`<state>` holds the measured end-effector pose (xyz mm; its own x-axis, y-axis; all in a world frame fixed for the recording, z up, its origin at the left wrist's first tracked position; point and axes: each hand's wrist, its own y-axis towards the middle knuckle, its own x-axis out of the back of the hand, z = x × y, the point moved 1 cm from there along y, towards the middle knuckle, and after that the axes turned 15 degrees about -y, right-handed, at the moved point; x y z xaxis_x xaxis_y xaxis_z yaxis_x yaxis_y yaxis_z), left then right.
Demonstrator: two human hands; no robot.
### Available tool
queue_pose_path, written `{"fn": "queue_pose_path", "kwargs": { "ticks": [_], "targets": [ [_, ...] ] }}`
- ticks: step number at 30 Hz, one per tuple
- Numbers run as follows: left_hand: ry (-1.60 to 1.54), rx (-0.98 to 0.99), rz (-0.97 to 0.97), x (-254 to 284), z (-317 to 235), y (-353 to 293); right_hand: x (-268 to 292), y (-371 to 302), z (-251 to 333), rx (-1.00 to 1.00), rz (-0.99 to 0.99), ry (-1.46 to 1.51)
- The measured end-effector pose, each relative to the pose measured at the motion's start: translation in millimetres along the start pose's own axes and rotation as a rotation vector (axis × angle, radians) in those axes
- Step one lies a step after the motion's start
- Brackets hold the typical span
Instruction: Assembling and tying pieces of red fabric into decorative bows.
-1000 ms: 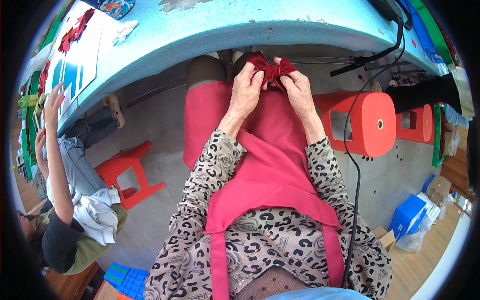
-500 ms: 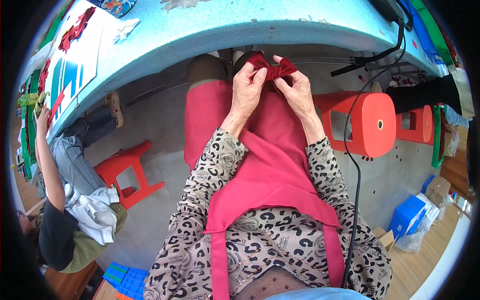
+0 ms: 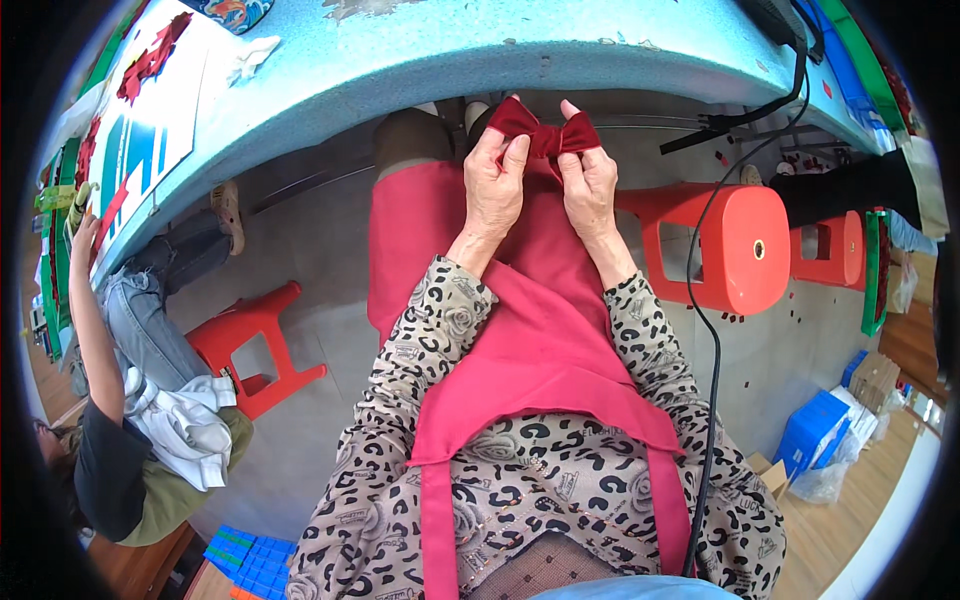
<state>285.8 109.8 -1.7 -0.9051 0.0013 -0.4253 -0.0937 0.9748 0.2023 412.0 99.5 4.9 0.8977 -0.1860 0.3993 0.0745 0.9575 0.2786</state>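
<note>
A dark red velvety bow is stretched between my two hands, above my lap and just off the table's near edge. My left hand pinches its left loop, thumb in front and fingers behind. On the other side my right hand grips the right loop the same way. The bow's knot faces up in the middle, and a bit of red ribbon hangs below it. Under my hands lies my red apron.
The light blue table curves across the front. Red stools stand at the right, another red stool at the left. A black cable hangs down on my right. A co-worker's arm reaches to red ribbon on the left.
My right hand has turned a little and shifted its hold on the right loop. The bow now sits more open and level. The co-worker's hand at the left has moved slightly.
</note>
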Motion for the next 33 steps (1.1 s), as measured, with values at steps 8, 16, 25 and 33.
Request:
{"fn": "queue_pose_path", "kwargs": {
  "ticks": [8,16,25,33],
  "targets": [
    [0.087,-0.119,-0.106,-11.8,-5.2,-9.4,2.2,-7.5,12.6,-0.005,-0.011,-0.01],
    [-0.322,0.167,-0.12,-17.6,-10.7,-13.1,12.7,-7.5,7.4,0.0,-0.017,0.093],
    [-0.303,0.171,0.03,-19.1,-19.2,-1.6,20.4,6.9,12.0,-0.017,0.065,0.012],
    [-0.168,0.206,0.101,-30.6,-33.4,-2.9,32.0,11.9,9.4,-0.022,0.041,0.105]
  ]
}}
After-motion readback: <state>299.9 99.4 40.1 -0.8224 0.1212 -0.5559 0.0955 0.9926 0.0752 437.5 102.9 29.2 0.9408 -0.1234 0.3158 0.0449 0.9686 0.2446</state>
